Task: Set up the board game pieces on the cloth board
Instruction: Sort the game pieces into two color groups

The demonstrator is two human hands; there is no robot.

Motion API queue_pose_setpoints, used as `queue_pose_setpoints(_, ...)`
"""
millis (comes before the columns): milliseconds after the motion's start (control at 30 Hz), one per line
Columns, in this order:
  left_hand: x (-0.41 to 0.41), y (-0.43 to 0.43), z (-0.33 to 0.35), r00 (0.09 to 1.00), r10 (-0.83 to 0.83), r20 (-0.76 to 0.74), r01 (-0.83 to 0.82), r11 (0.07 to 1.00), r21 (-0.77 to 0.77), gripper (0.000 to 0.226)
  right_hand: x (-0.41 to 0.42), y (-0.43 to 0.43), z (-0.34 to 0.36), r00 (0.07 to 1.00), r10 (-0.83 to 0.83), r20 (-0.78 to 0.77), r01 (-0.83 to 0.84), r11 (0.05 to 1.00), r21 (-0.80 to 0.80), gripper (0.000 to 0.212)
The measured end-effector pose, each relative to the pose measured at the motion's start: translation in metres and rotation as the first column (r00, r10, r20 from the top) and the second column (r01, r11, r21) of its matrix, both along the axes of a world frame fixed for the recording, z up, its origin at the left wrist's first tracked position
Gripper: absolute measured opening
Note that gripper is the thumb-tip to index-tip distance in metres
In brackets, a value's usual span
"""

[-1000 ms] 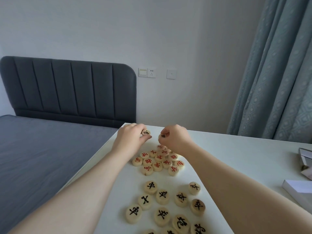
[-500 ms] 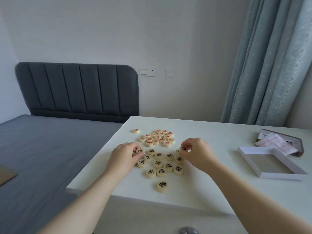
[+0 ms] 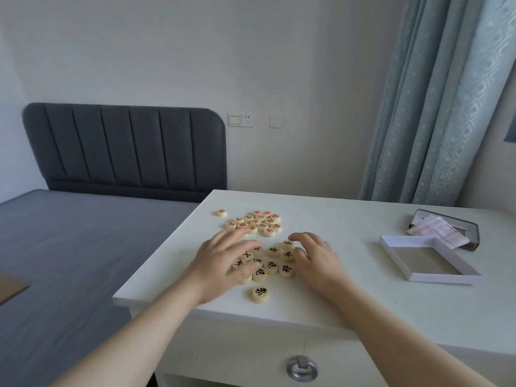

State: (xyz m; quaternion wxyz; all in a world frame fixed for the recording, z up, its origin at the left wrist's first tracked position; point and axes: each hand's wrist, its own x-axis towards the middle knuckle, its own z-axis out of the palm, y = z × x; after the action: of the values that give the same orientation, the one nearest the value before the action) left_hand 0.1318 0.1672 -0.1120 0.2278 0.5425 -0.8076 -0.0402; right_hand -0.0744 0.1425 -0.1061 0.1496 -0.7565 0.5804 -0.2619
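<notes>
Round wooden game pieces lie on a white table [image 3: 349,297]. Several red-lettered pieces [image 3: 255,223] cluster toward the far left, with a single red piece [image 3: 221,212] apart from them. Several black-lettered pieces [image 3: 272,263] lie nearer, and one black piece [image 3: 260,294] sits alone toward the front edge. My left hand [image 3: 226,261] is spread flat over the left of the black group, fingers straight. My right hand [image 3: 315,255] rests at the group's right side, fingers loosely bent, touching pieces. The folded cloth board [image 3: 435,231], white with red lines, lies in a dark box at the right.
A white box lid [image 3: 427,258] lies open on the right, with the dark box [image 3: 472,233] behind it. A drawer with a metal ring pull [image 3: 301,368] is below the table front. A grey bed [image 3: 69,247] stands left, a curtain [image 3: 435,101] at back right.
Both hands have let go of the pieces they pinched and now lie open over the black group. The view has pulled back from the table.
</notes>
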Motion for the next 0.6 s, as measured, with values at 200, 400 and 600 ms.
queue_pose_setpoints(200, -0.007, 0.000, 0.003, 0.961, -0.036, 0.273, -0.014, 0.984, 0.176, 0.110, 0.018, -0.012, -0.002, 0.998, 0.043, -0.038, -0.041, 0.998, 0.055, 0.041)
queue_pose_setpoints(400, -0.011, -0.002, 0.003, 0.953, 0.089, 0.291, -0.143, 0.975, 0.172, 0.066, 0.031, -0.011, 0.000, 0.989, 0.094, -0.117, -0.083, 0.992, 0.098, 0.046)
queue_pose_setpoints(600, -0.012, -0.006, -0.001, 0.955, 0.187, 0.232, -0.220, 0.967, 0.125, 0.050, 0.048, -0.005, 0.000, 0.977, 0.169, -0.131, -0.161, 0.985, 0.069, 0.045)
